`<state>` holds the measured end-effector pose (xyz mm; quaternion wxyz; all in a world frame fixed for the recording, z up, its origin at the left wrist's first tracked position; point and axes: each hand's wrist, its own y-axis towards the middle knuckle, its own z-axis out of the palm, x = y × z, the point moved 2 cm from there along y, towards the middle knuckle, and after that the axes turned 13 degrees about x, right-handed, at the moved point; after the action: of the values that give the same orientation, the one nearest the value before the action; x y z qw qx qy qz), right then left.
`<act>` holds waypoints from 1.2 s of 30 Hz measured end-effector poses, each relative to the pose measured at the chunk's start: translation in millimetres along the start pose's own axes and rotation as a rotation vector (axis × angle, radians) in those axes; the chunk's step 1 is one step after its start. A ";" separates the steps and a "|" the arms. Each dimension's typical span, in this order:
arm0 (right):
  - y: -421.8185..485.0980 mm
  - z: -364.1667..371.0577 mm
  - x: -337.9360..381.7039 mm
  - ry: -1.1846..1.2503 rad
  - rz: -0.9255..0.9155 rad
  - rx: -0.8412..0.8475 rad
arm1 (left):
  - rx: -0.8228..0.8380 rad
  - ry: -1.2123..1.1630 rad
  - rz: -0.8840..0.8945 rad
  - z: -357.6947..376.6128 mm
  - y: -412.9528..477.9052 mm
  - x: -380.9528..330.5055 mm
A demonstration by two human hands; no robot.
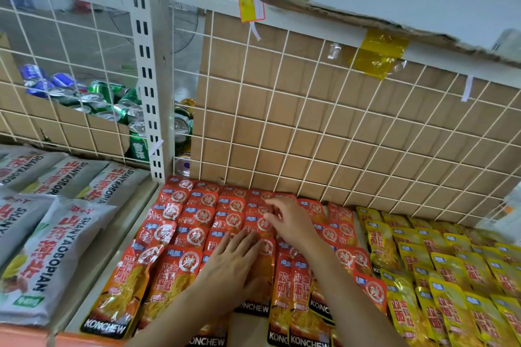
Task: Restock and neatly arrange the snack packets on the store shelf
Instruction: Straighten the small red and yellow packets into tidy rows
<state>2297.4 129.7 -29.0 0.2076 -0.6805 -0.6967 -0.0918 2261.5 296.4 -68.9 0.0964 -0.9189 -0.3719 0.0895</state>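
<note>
The red snack packets (197, 234) lie in overlapping rows on the middle of the shelf (121, 234), running from the near edge back to the wire mesh panel (310, 121). Each row covers the lower part of the row behind it, so only the round emblem at the top shows on most packets. The nearest packets are cut off by the bottom of the frame.

The left hand (231, 265) lies flat on the red packets with its fingers straight and together, holding nothing. It hides the packets under its palm. The right hand (290, 222) reaches farther back, fingers bent, with the fingertips (269, 201) and thumb on a far packet. Glare on the wrappers makes it impossible to tell whether it pinches that packet or only touches it. Both forearms leave the frame at the bottom.

Yellow packets (451, 276) fill the shelf to the right, cut off at the frame edge. Grey bags (56, 248) lie to the left, also partly out of view. Behind the mesh stands brown cardboard (366, 110), which blocks whatever is behind it. Far left, drink cans (107, 101) show through the mesh, half hidden by a white upright (146, 79). The print on a tag (251, 10) at the top is too blurred to read.
</note>
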 end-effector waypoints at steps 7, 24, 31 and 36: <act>-74.0 -30.7 -44.0 -0.010 0.256 -0.092 | -0.081 -0.167 0.125 -19.1 8.0 -20.8; -123.2 -36.1 -65.8 0.553 0.296 -0.267 | -0.192 -0.549 0.200 -36.7 12.3 -42.8; -106.7 -18.3 -10.2 0.639 0.099 -0.212 | -0.080 -1.296 0.272 -47.1 -7.1 -40.2; -103.0 -0.2 9.3 0.514 0.036 -0.173 | -0.111 -1.309 0.194 -32.0 -32.3 -22.5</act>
<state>2196.0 132.3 -9.0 0.3202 -0.6626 -0.5984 -0.3168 2231.6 299.9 -28.1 -0.2055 -0.7077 -0.2735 0.6182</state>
